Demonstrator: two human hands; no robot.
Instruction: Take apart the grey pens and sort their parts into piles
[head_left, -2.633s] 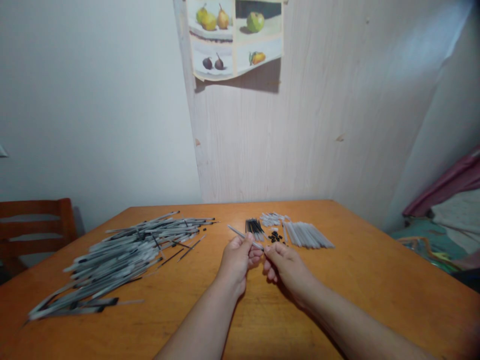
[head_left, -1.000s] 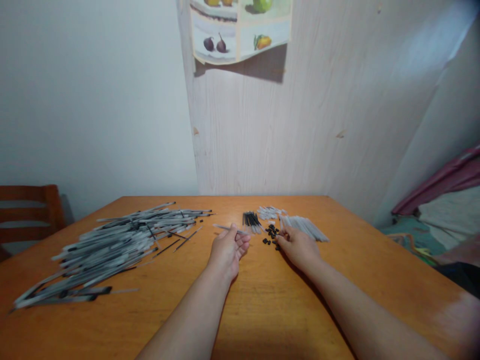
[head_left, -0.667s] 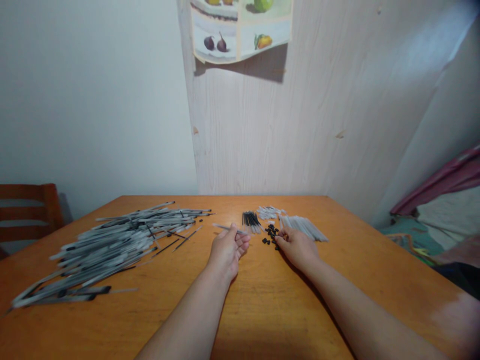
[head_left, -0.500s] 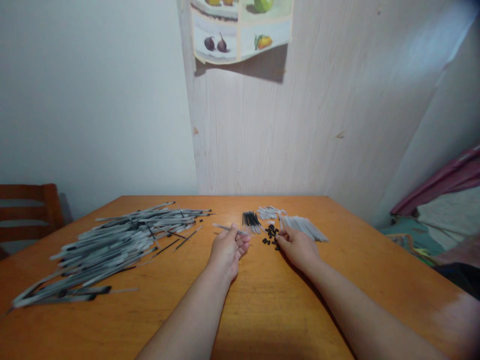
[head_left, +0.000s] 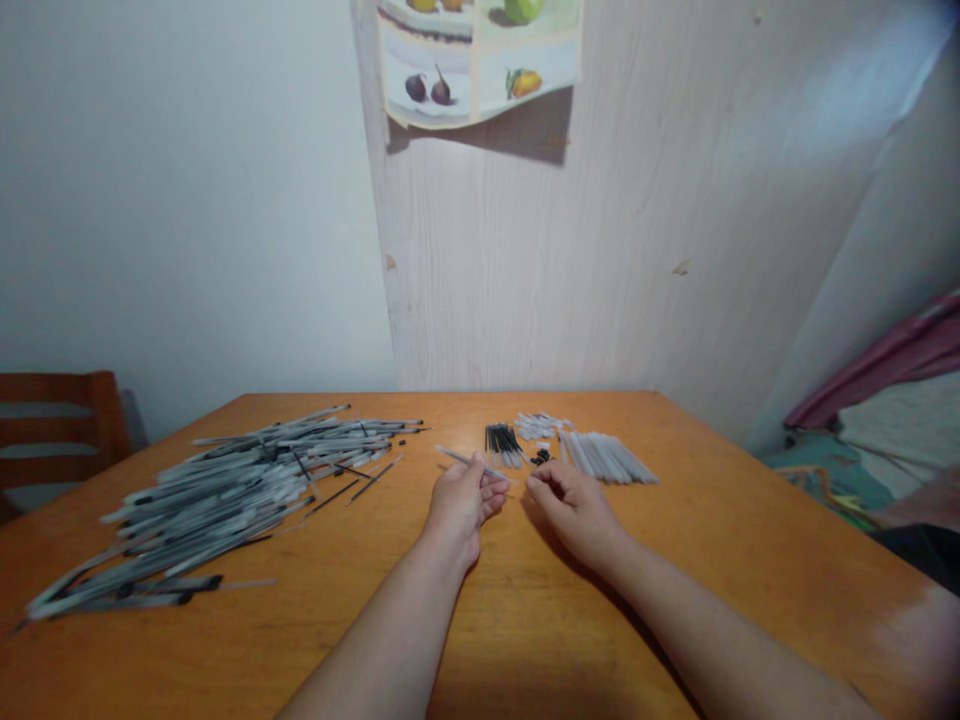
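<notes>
Between thumb and fingers, my left hand (head_left: 469, 500) grips a slim, translucent grey pen barrel (head_left: 459, 457), tilted with its right end toward my right hand. My right hand (head_left: 574, 505) is closed in a pinch just right of that end; what its fingertips hold, if anything, is too small to make out. Small black plugs (head_left: 541, 456) lie just behind the right fingers, some hidden by the hand. Beyond the left hand is a row of black-and-clear pen refills (head_left: 504, 445). Clear tubes (head_left: 606, 457) lie side by side beyond the right hand.
A large loose heap of grey pens (head_left: 247, 480) covers the table's left side, with stray dark refills (head_left: 371, 480) at its edge. Small whitish pieces (head_left: 540, 425) lie at the back. The wooden table (head_left: 525, 640) meets the wall; a chair (head_left: 60, 420) stands at left.
My right hand has moved left and nearer, from the black plugs toward the barrel's end. The left hand has shifted slightly right, the barrel still in its grip.
</notes>
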